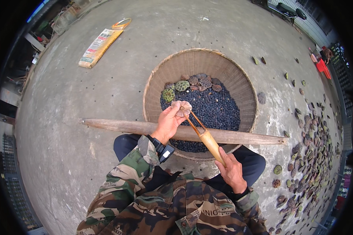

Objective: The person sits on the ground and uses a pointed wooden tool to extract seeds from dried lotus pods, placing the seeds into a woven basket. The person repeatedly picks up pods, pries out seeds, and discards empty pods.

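Observation:
My left hand (168,122) holds a dried lotus seed pod (182,108) by its edge, its stem side facing up. My right hand (231,170) grips the lower end of a split bamboo tool (211,144), whose two thin prongs reach up to the pod's right and lower edge. Both hands are over a round woven basket (247,80) that holds many dark lotus seeds (211,108). Green and brown lotus pods (182,85) lie on the seeds at the far side. A wooden carrying pole (129,125) lies across the near part of the basket, under my left wrist and the tool.
Many lotus pods (309,158) are spread over the concrete floor (106,97) on the right. A printed woven sack (99,47) lies at the upper left. A red plastic container (323,68) and a parked scooter (286,10) stand far off at the upper right.

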### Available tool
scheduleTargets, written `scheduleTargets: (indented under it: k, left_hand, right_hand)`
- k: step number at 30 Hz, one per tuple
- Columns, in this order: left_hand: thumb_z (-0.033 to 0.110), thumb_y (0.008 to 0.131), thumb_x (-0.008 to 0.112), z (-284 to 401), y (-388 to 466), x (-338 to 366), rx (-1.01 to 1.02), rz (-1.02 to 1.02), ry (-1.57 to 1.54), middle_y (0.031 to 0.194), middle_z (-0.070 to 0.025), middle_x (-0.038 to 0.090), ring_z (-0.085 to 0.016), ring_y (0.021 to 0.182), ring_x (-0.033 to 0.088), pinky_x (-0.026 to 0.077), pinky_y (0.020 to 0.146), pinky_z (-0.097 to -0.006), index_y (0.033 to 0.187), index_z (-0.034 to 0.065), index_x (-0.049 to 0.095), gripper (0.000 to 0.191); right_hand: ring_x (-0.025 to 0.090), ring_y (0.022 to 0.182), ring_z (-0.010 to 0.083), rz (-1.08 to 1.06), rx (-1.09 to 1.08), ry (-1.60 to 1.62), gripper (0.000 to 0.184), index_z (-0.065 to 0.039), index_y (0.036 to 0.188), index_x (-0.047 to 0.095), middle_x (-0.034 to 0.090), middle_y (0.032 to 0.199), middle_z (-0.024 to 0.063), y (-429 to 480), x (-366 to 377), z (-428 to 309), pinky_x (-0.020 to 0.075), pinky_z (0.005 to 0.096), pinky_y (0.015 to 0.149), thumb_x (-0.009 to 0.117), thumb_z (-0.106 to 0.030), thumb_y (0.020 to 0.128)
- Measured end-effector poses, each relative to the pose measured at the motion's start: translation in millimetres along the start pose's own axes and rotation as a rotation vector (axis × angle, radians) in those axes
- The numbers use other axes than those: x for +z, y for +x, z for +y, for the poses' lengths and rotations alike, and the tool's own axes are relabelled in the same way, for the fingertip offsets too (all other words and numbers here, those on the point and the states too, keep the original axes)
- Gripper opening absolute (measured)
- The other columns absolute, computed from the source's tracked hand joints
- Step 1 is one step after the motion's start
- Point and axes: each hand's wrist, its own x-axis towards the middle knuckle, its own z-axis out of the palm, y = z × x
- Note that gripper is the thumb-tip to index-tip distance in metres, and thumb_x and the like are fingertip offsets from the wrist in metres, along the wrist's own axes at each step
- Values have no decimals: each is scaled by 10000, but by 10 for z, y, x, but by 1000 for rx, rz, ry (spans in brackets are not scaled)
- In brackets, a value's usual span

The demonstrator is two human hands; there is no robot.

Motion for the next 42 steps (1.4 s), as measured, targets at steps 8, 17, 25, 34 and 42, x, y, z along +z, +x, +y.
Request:
scheduleTargets:
  k: [8, 17, 25, 34, 42]
  left_hand:
    - [259, 1134, 643, -302, -127, 46, 13, 133, -2, 1187, -88, 767, -189, 1055, 752, 624, 957, -375, 1248, 38, 704, 256]
    - [382, 1120, 653, -579, -106, -81, -104, 199, 110, 1403, -200, 677, -302, 1255, 694, 557, 1109, -469, 1448, 6, 573, 506]
    - [500, 1098, 658, -644, -166, -310, -45, 284, 232, 1547, -276, 539, -370, 1397, 598, 518, 1136, -477, 1569, -26, 432, 741]
    - [495, 1103, 653, -714, -232, -377, -45, 244, 244, 1443, -234, 633, -327, 1337, 644, 524, 1121, -450, 1433, -18, 554, 618]
    - [295, 1112, 689, -618, -239, -299, -4, 215, 236, 1312, -115, 732, -234, 1133, 735, 585, 989, -379, 1385, 68, 657, 357]
  right_hand:
    - [718, 789, 381, 13, -30, -9, 630, -109, 1550, 614, 698, 956, 150, -91, 148, 60, 591, 462, 686, 819, -184, 959]
    - [697, 797, 392, -6, -17, -4, 637, -84, 1566, 594, 676, 929, 173, -15, 270, 213, 569, 467, 707, 808, -169, 972]
    - [717, 833, 453, -35, 225, -104, 567, -13, 1511, 615, 719, 963, 236, 116, 178, 617, 575, 509, 727, 772, -212, 1003]
    - [697, 777, 298, 55, 231, -153, 581, -29, 1567, 577, 697, 963, 201, -52, 97, 606, 572, 424, 744, 752, -187, 1036]
    - [593, 653, 82, -313, 621, 964, 478, -9, 1493, 611, 726, 930, 62, -27, -58, 869, 466, 219, 542, 566, -350, 1161]
